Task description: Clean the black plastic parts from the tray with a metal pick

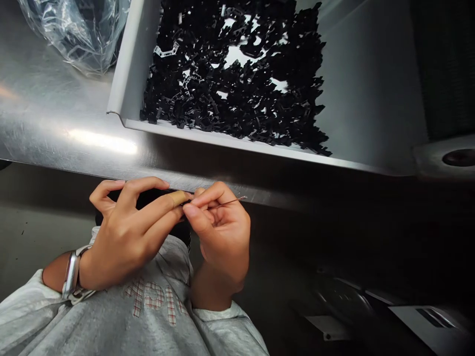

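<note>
My left hand (129,227) is closed at the fingertips on a small black part (184,202), mostly hidden by the fingers. A tan band (178,198) wraps one of its fingers, while two others are bent and held apart. Against these fingertips, the thumb and forefinger of my right hand (224,227) pinch together. A thin metal pick (233,200) is gripped in my right hand, its slender end sticking out to the right. Both hands meet just at the front edge of the metal table (44,113).
Beyond my hands, a white tray (371,89) holds a heap of small black parts (230,99). A clear plastic bag (79,34) lies left of it. At right is a grey fitting with a dark round spot (460,157). A pale panel (426,321) shows dimly below.
</note>
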